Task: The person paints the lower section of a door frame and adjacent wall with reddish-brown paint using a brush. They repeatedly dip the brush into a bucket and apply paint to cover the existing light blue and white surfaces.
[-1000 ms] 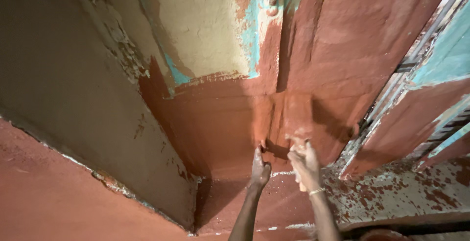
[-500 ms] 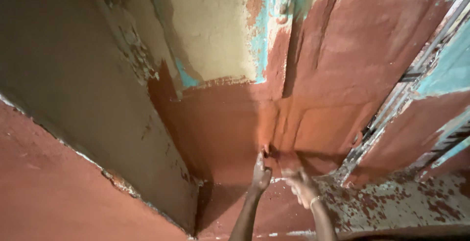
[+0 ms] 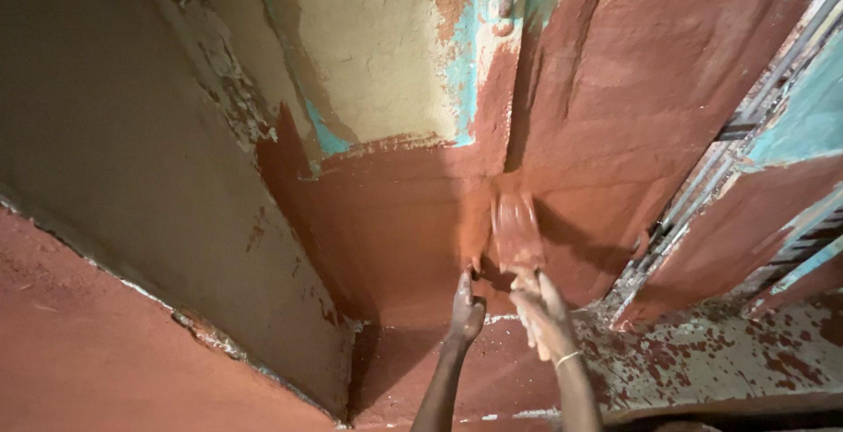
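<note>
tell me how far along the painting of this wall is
Done: the lower wall and the right-hand panel already carry red-brown paint. In hand: the right hand holds a wide brush, blurred, against the wall at the corner, while the left hand rests on the wall beside it. Left: the beige patch above and the turquoise strip are bare.

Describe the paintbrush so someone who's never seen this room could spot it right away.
Start at the wall corner where the turquoise strip runs down into fresh reddish-brown paint. Follow that corner down to the two hands near the floor: the right hand holds the paintbrush up against the wall, beside the left hand. It is the flat, wide, blurred shape coated in the same reddish-brown, the only tool in view.
</note>
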### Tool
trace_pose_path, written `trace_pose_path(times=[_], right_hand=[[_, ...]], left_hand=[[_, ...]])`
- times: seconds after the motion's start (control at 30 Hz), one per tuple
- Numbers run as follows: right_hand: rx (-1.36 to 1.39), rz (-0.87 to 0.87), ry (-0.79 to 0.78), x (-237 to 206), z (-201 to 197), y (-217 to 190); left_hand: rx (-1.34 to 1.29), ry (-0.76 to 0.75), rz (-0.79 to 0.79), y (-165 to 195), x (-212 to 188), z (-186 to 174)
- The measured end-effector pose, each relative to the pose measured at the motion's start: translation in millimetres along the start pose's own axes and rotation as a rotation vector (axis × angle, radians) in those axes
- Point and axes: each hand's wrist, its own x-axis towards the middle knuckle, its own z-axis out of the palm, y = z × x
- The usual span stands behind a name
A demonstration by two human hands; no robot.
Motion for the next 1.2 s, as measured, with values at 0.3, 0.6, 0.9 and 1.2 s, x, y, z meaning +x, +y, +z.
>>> trace_pose_path(times=[0.3, 0.6, 0.9, 1.2], right_hand=[[-0.057, 0.359, -0.084, 40.7, -48.6, 155.4], [0.136, 0.082, -0.137, 30.7, -16.8, -2.7], [0.270, -0.084, -0.040, 0.9, -1.1, -34.7], [0.125, 0.258, 0.007, 33.3, -33.8, 116.0]], left_hand=[[0.037, 0.077, 0.261, -14.1, 2.5, 2.7], [-0.039, 0.029, 0.067, -3.4, 1.3, 1.2], [0.098, 0.101, 0.195, -4.2, 3.1, 6.5], [0.051, 0.106, 0.072, -12.4, 3.1, 9.7]])
